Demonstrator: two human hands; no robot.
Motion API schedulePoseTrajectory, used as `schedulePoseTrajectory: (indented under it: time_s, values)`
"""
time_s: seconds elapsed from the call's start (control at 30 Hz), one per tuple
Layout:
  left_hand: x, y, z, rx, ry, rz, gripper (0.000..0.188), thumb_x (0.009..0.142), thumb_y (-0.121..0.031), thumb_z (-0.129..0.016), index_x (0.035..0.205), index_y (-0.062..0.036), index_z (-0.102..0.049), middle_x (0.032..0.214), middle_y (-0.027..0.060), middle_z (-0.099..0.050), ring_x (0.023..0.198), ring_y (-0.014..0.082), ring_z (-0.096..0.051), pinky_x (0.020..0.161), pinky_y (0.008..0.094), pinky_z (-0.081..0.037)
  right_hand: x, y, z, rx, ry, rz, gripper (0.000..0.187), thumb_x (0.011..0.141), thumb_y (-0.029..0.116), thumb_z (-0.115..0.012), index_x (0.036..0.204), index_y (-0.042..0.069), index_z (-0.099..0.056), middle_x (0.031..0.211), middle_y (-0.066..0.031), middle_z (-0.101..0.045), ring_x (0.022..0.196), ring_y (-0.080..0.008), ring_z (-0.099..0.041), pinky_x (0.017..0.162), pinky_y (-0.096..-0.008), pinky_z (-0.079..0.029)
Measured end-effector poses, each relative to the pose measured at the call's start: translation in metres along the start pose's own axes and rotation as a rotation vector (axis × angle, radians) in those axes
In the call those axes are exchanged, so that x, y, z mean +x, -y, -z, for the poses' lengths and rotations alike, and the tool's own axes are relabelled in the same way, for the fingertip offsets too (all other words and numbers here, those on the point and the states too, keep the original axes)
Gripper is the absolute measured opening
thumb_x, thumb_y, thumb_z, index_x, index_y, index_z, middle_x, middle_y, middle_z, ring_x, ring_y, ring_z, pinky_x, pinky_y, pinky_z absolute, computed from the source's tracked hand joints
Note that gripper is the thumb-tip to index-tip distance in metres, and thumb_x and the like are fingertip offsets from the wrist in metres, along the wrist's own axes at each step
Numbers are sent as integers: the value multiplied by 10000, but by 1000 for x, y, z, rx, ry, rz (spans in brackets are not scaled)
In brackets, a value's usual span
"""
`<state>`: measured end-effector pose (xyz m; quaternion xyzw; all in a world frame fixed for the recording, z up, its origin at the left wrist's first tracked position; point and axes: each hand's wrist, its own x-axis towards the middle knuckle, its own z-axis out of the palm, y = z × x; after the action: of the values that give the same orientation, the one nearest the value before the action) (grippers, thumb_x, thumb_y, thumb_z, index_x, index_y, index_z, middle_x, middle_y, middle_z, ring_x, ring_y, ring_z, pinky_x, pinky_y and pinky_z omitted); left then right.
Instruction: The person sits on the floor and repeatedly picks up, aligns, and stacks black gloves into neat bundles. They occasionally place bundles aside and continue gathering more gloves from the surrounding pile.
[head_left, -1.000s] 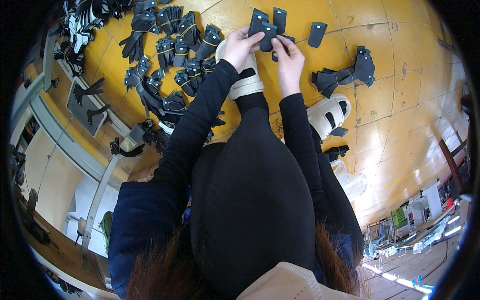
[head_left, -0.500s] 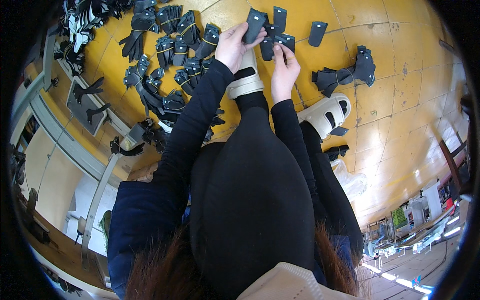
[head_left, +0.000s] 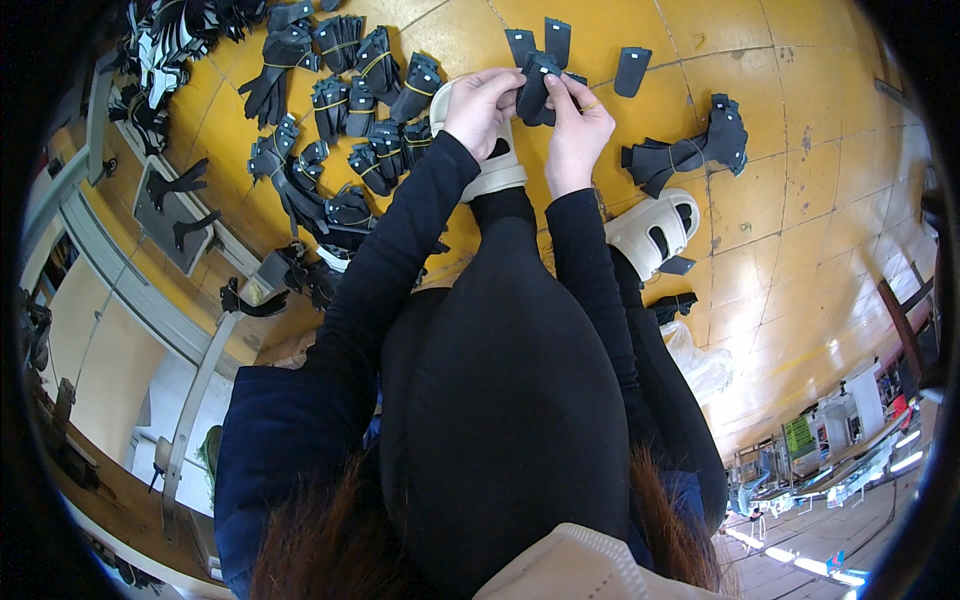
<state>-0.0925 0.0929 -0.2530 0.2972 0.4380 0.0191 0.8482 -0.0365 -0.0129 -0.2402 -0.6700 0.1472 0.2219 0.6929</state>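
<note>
Our left hand (head_left: 478, 108) and right hand (head_left: 580, 132) are partly hiding — and pinching — overlapping flat, dark-grey, oblong pieces (head_left: 535, 92), material unclear.

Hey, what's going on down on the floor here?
A person's bare left hand and bare right hand together hold dark grey, flat, tab-like pieces above the yellow tiled floor. Loose dark grey rectangular pieces lie just beyond. Dark bundles with thin yellow bands cluster to the left; another banded dark bundle lies right.
</note>
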Motion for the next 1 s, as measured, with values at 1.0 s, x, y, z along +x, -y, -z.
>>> schedulePoseTrajectory:
  time_s: [1.0]
  values:
    - [84,-11,62,836,-295,-565,247,764,-76,-702,988,-4,-627,872,99,-658,766,189,-627,710,309,-508,7,-30,34,46,-55,-158,351,802,-2,-694,1129,-91,-604,956,-110,-666,780,-119,-595,716,-230,-476]
